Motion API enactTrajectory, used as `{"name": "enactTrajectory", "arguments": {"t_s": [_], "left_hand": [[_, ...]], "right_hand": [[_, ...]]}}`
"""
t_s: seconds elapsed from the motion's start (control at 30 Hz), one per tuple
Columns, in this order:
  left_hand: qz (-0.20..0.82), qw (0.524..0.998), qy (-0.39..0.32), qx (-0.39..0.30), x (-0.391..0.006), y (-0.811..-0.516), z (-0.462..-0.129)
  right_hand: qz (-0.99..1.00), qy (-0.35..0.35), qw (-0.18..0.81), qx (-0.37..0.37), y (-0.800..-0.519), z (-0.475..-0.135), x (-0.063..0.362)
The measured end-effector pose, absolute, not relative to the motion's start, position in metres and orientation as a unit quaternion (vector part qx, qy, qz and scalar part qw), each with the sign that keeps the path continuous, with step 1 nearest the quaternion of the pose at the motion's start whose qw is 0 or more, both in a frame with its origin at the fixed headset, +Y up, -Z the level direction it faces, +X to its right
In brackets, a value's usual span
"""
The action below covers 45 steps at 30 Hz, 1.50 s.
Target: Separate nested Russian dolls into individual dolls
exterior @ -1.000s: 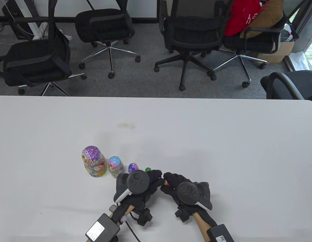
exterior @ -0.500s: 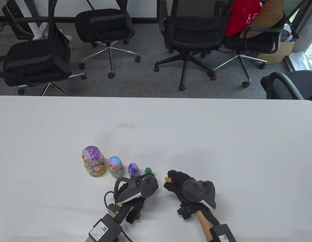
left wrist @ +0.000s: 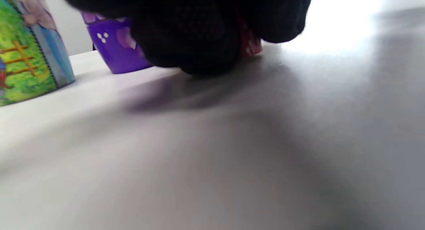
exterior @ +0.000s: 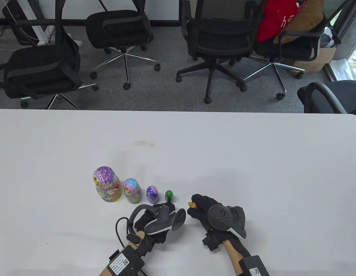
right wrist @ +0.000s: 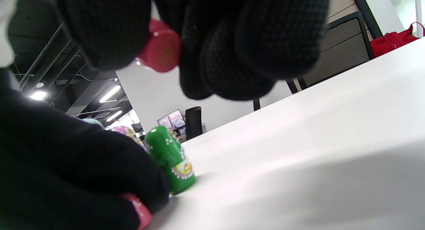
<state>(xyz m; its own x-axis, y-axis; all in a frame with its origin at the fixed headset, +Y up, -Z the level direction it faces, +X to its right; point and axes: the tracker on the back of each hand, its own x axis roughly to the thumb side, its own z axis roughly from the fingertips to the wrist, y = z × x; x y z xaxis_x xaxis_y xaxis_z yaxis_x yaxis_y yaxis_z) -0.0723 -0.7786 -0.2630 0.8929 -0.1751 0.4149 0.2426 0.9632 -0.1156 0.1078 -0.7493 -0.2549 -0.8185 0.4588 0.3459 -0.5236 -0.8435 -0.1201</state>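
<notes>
Red piece (left wrist: 249, 46) (half-hidden) under left hand (exterior: 156, 220)

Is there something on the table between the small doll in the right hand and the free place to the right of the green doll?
Nothing visible. The right hand holds the tiny doll just right of the green doll; the table there looks bare.

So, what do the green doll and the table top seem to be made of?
The green doll looks like a hard, glossy lacquered piece, perhaps painted wood or plastic: bright highlights sit on its smooth curved side, and painted dots and a yellow motif decorate it. The table appears to be smooth white laminate or plastic with a soft sheen: it shows soft shadows and a bright glare patch, no grain.
</notes>
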Motion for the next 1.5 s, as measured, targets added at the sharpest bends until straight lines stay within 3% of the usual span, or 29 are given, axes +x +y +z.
{"name": "enactTrajectory", "arguments": {"t_s": [0.23,0.57,0.8,0.93,1.23,1.5], "left_hand": [[-0.057,0.975,-0.195,-0.093,-0.079,-0.764,-0.266],[0.159,0.963,-0.216,-0.023,-0.093,-0.721,-0.263],[0.255,0.94,-0.217,-0.059,-0.091,-0.724,-0.263],[0.27,0.935,-0.218,-0.072,-0.086,-0.73,-0.261],[0.243,0.947,-0.208,0.012,-0.082,-0.727,-0.253],[0.138,0.963,-0.231,0.03,-0.072,-0.734,-0.249]], "right_hand": [[0.951,-0.103,0.249,0.154,-0.75,-0.254,0.106],[0.954,-0.097,0.229,0.17,-0.752,-0.251,0.094],[0.953,-0.105,0.224,0.175,-0.751,-0.248,0.089],[0.953,-0.113,0.22,0.174,-0.75,-0.246,0.087],[0.957,-0.111,0.205,0.171,-0.75,-0.248,0.088],[0.969,-0.093,0.188,0.132,-0.755,-0.258,0.109]]}}
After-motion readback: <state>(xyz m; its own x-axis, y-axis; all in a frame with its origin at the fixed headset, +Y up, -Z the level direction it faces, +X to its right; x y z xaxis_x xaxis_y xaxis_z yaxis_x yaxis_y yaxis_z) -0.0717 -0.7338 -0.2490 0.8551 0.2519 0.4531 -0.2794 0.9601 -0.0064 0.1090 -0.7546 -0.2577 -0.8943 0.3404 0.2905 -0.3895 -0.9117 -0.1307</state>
